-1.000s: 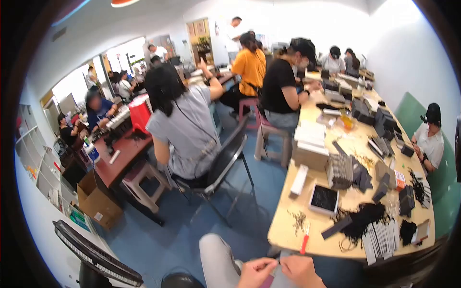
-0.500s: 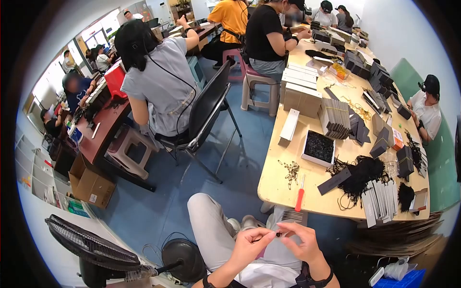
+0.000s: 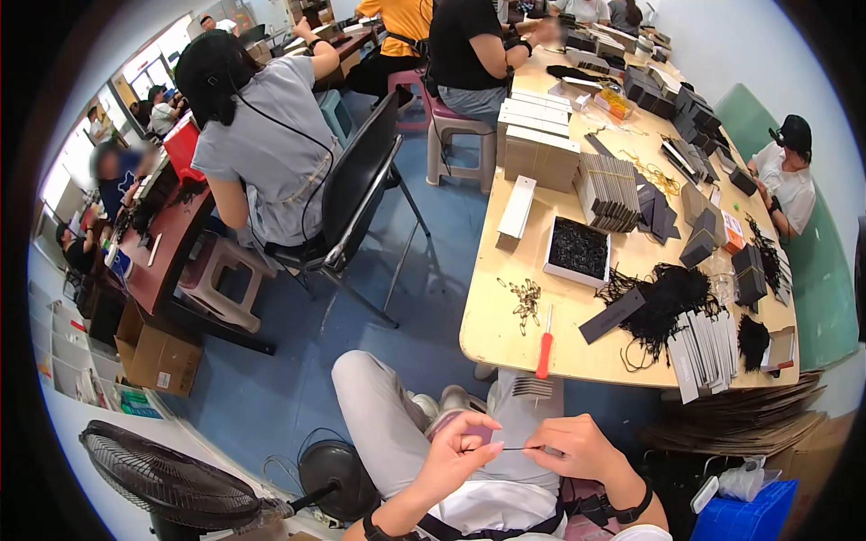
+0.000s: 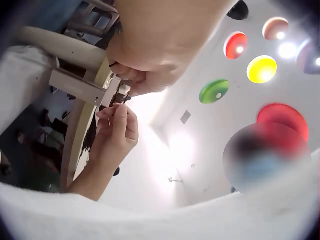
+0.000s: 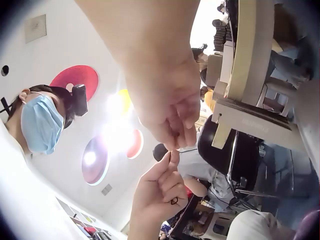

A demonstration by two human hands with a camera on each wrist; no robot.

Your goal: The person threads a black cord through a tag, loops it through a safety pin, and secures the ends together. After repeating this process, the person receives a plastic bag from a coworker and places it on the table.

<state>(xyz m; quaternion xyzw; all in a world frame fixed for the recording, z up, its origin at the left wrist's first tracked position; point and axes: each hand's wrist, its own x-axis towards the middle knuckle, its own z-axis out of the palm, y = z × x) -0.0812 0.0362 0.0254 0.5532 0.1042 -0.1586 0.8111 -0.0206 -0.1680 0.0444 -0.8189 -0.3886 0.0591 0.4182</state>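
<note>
Both hands are over the lap in the head view. A thin black cord runs taut between them. My left hand pinches one end between thumb and finger; a small black loop shows at its curled fingers in the right wrist view. The right hand pinches the other end with its fingertips. In the left wrist view the right hand is close under the left hand. Just beyond the hands, a fanned bundle of tags lies at the thigh by the table edge.
On the wooden table lie a red-handled tool, metal pins, a white box of small black pieces, a heap of black cords and pale tags. A fan stands left. A person sits on a black chair ahead.
The head view has tilted down. My fingertips, close together around a small dark piece half a second ago, have drawn apart, and the cord now spans the gap.
</note>
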